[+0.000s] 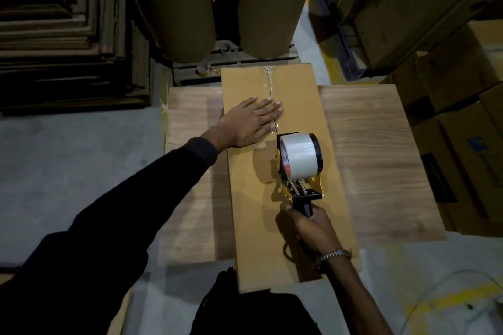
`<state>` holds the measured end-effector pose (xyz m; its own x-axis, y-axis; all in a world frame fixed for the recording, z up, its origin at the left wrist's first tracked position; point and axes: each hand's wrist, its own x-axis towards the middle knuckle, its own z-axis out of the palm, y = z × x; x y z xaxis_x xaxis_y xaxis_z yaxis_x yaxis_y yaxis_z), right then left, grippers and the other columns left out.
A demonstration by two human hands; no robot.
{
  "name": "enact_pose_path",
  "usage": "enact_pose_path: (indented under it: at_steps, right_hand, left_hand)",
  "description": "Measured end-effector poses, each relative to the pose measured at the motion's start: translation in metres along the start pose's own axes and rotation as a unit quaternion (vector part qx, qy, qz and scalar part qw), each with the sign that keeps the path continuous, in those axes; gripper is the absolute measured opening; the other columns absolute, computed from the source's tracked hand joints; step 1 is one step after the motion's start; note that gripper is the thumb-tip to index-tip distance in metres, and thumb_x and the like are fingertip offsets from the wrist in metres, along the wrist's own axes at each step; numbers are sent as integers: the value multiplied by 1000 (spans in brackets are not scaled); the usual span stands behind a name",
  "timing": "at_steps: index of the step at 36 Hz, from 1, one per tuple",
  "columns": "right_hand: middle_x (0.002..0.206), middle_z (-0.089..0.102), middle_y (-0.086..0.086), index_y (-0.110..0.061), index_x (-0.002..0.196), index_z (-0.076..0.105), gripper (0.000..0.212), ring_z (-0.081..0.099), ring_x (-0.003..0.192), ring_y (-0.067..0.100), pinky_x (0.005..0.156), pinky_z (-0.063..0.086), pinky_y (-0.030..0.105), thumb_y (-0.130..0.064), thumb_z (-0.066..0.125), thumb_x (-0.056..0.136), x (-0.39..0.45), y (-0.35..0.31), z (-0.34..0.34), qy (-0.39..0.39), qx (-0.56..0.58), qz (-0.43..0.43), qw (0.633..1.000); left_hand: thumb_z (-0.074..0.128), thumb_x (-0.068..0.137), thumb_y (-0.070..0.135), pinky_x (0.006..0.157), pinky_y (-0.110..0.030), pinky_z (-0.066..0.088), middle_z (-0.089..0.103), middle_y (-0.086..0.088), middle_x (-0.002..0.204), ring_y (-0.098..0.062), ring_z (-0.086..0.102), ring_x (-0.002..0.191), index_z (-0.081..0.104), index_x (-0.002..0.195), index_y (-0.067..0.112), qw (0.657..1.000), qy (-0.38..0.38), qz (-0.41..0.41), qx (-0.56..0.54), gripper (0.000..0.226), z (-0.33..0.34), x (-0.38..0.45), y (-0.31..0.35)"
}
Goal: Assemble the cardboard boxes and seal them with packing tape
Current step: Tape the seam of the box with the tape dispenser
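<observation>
Midway along the seam, the right hand (310,221) grips a tape dispenser (298,168) on the cardboard box (324,122) while the left hand (249,124) presses flat, fingers straight, on the flaps. Clear tape (269,84) shines on the far stretch; the near half looks untaped. Lying on the wooden counter (375,144), the box is closed, its contents hidden.

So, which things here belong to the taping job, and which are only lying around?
In use: cardboard box; tape dispenser, gripped by the right hand; left hand pressing flat on the box; wooden table.

Lying about: flat cardboard stack; big paper rolls; stacked cartons.
</observation>
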<state>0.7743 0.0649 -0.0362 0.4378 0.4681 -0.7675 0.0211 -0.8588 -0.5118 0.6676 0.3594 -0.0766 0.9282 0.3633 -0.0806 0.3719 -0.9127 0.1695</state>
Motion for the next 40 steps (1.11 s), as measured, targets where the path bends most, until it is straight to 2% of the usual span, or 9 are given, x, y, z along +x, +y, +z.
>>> enact_pose_path:
  at_steps: [7, 9, 17, 20, 24, 27, 31, 36, 40]
  right_hand:
    - [59, 60, -4, -18, 79, 65, 24, 58, 60, 19, 62, 46, 34, -36, 75, 92, -3, -1, -1, 7, 33, -27, 999]
    - [54, 58, -6, -18, 78, 64, 23, 55, 53, 17, 58, 44, 31, -32, 75, 93, -4, -1, 0, 7, 47, -25, 999]
    - [68, 64, 3, -19, 83, 65, 23, 60, 60, 24, 61, 48, 33, -38, 75, 90, -9, 1, 5, 29, 30, -50, 998]
    - [70, 67, 4, -18, 83, 67, 23, 63, 63, 25, 62, 49, 34, -38, 75, 89, -18, 12, 5, 35, 17, -49, 998]
    - [66, 64, 2, -17, 81, 67, 22, 60, 61, 24, 60, 47, 33, -36, 75, 90, -45, 50, 4, 36, 19, -33, 999]
    - [65, 63, 1, -20, 72, 62, 26, 58, 57, 23, 48, 43, 25, -33, 73, 92, -64, 67, 8, 46, 5, -41, 998]
    - [60, 60, 2, -16, 78, 62, 22, 54, 50, 21, 50, 42, 28, -30, 71, 92, -69, 64, 6, 28, 32, -30, 999]
    - [52, 49, -3, -16, 78, 57, 23, 41, 39, 14, 40, 31, 20, -25, 69, 95, -77, 62, -2, 4, 89, -17, 996]
    - [49, 48, -5, -16, 79, 56, 23, 41, 39, 13, 40, 31, 19, -25, 70, 95, -81, 62, -3, -3, 96, -19, 995]
  left_hand:
    - [21, 111, 48, 130, -52, 0, 17, -2, 173, -23, 5, 162, 22, 165, 23, 999, -7, 27, -22, 59, 13, -39, 49]
    - [21, 112, 44, 131, -52, 4, 25, -5, 172, -22, 7, 162, 26, 164, 18, 1000, 4, 21, -14, 59, 19, -52, 64]
    - [26, 112, 43, 130, -48, 9, 37, -1, 168, -19, 20, 160, 50, 154, 23, 999, 22, 28, -19, 53, 17, -52, 64]
    - [30, 111, 41, 129, -47, 9, 36, -2, 168, -22, 21, 159, 45, 157, 22, 999, 28, 28, -20, 52, 17, -51, 64]
    - [18, 112, 45, 130, -46, 8, 16, 1, 175, -17, 10, 162, 20, 167, 24, 1000, 5, 12, 8, 59, 18, -52, 67]
    - [13, 112, 45, 130, -47, 9, 14, 2, 175, -16, 8, 162, 15, 168, 23, 1000, 7, 4, 10, 60, 18, -54, 71]
    - [9, 111, 48, 130, -48, 8, 14, -2, 175, -20, 9, 162, 14, 168, 22, 1000, 1, -14, 12, 63, 17, -62, 83]
    - [14, 105, 49, 130, -51, 5, 26, -3, 172, -24, 15, 161, 32, 163, 20, 999, -3, 21, -30, 68, 25, -88, 130]
    - [20, 107, 46, 131, -48, 6, 29, -7, 171, -23, 19, 160, 33, 163, 17, 1000, 14, 10, -24, 64, 29, -98, 142]
